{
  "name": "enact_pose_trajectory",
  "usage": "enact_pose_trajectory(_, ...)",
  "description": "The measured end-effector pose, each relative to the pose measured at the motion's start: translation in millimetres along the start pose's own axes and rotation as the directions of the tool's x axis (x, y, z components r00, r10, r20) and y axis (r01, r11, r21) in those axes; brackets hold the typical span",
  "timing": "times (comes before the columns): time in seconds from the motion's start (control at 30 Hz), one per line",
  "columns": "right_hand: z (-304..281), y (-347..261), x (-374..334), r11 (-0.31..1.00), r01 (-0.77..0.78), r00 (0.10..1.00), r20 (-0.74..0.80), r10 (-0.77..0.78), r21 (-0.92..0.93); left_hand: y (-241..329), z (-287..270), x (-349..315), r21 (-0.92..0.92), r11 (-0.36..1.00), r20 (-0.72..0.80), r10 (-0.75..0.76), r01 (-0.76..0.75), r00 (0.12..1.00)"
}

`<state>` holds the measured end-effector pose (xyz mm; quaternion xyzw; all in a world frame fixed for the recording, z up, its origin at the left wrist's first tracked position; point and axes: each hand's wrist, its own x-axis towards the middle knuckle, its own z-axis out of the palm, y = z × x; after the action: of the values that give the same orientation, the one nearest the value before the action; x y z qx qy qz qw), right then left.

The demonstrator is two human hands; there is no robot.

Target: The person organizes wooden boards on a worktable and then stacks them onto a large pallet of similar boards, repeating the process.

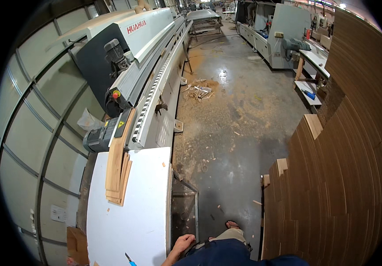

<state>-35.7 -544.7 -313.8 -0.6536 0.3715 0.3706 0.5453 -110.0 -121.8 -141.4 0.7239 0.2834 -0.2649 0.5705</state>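
The left hand (184,243) curls loosely, hold unclear, the right hand unseen, while long tan wooden strips (114,173) lie untouched on the white rectangular table (133,226).

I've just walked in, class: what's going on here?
The person's left hand is loosely curled beside the white table; no object shows in it. The right hand is out of view. On the table lie wooden strips, the longest reaching toward the machine, and, nearer, a blue-handled knife.

a blue-handled knife (132,263) lies, blade pointing away, on the white surface (142,217); beyond it, light brown wooden strips (116,170) overlap lengthwise in a loose stack.
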Motion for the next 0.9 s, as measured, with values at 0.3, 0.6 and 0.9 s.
enact_pose_trajectory(0.3, 17.1, 7.0, -16.2, 0.998, 0.018, 1.0, -0.023, -0.019, -0.056, 3.3, -8.8, -31.6, 0.004, 0.996, -0.032, 0.092, -0.092, 0.995)
enact_pose_trajectory(0.6, 36.7, 15.7, -27.6, 0.994, 0.022, 0.999, -0.028, -0.026, -0.105, -25.6, -20.1, -43.7, -0.029, 0.989, -0.02, 0.145, -0.145, 0.989)
enact_pose_trajectory(0.9, 56.7, 14.8, -30.6, 0.986, 0.05, 0.999, -0.001, -0.051, -0.157, -27.3, -27.5, -71.5, -0.145, 0.978, -0.076, 0.14, -0.15, 0.987)
